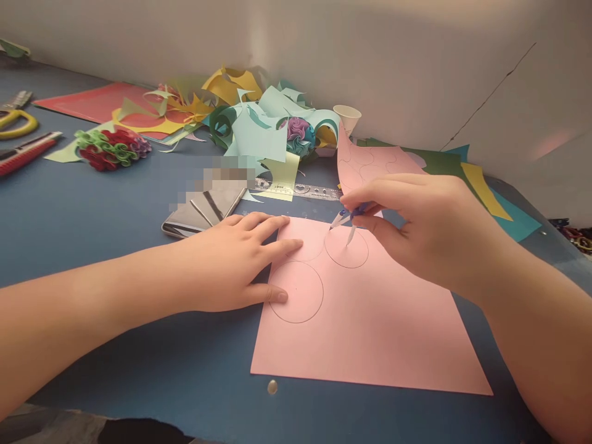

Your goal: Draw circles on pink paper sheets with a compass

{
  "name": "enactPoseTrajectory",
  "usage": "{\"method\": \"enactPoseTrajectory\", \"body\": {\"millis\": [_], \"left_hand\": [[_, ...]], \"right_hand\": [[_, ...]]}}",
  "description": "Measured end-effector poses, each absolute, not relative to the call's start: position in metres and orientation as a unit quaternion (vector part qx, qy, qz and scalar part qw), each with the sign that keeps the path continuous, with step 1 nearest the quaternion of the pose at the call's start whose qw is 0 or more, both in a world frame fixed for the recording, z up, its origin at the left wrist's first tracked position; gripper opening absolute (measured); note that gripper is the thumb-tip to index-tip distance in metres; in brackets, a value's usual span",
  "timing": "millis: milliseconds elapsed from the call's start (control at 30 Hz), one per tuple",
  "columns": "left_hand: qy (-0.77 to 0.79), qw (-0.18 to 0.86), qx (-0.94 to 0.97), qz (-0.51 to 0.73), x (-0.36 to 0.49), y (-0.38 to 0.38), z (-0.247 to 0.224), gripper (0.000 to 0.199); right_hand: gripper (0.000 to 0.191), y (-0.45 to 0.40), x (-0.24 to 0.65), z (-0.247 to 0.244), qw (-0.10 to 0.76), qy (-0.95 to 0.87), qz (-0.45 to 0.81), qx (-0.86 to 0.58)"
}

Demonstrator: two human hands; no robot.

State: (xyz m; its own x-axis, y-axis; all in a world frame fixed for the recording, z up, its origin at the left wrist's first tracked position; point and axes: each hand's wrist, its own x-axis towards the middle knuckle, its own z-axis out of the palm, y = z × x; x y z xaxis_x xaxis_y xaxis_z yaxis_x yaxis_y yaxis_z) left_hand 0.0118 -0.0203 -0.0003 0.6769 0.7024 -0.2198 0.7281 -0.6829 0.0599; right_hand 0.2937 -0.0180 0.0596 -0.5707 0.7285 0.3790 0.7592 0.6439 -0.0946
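Observation:
A pink sheet of paper point(370, 333) lies on the blue table, with drawn circles near its upper left part. My left hand point(252, 262) rests flat on the sheet's left edge, fingers spread, the thumb over the lower circle point(322, 293). In my right hand point(411, 225) a drawing compass point(352, 229), blue at the top with white legs, is pinched between thumb and fingers. One leg stands inside the upper right circle point(368, 251), and the other touches near its left line. My right fingers partly cover the compass top.
Behind the sheet lie a clear ruler point(314, 192), a phone-like device point(185, 219), coloured paper scraps point(259, 139) and a paper cup point(346, 117). To the left are a ruffled paper flower ball point(108, 148), a red cutter point(28, 154) and yellow-handled scissors point(18, 123). A wall borders the back.

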Motion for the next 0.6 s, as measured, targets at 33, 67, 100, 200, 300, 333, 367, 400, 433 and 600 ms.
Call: {"method": "enactPoseTrajectory", "body": {"millis": [33,67,100,200,300,333,367,400,433,600], "left_hand": [[0.391,0.071,0.913,-0.09,0.012,-0.02,-0.001,0.081],[0.39,0.07,0.913,-0.091,0.012,-0.02,-0.001,0.081],[0.39,0.069,0.914,-0.092,0.012,-0.02,-0.001,0.081],[0.39,0.07,0.913,-0.098,0.012,-0.02,-0.001,0.082],[0.393,0.073,0.911,-0.105,0.013,-0.02,0.0,0.083],[0.395,0.073,0.909,-0.109,0.013,-0.019,0.001,0.083],[0.396,0.074,0.908,-0.114,0.014,-0.02,0.001,0.083],[0.398,0.074,0.907,-0.118,0.015,-0.02,0.002,0.083],[0.4,0.074,0.905,-0.122,0.015,-0.02,0.003,0.083],[0.398,0.072,0.907,-0.114,0.014,-0.021,0.002,0.082]], "right_hand": [[0.029,-0.019,0.295,0.061,0.191,-0.887,-0.026,-0.419],[0.029,-0.02,0.296,0.062,0.185,-0.89,-0.013,-0.417],[0.028,-0.021,0.298,0.064,0.183,-0.893,0.0,-0.412],[0.024,-0.02,0.308,0.068,0.177,-0.903,0.039,-0.39],[0.022,-0.017,0.317,0.071,0.161,-0.907,0.065,-0.384],[0.022,-0.016,0.319,0.072,0.156,-0.907,0.071,-0.384],[0.022,-0.014,0.32,0.072,0.153,-0.907,0.079,-0.384],[0.022,-0.013,0.321,0.071,0.154,-0.906,0.086,-0.385],[0.023,-0.011,0.32,0.071,0.157,-0.904,0.096,-0.387],[0.025,-0.004,0.314,0.061,0.198,-0.887,0.125,-0.397]]}}
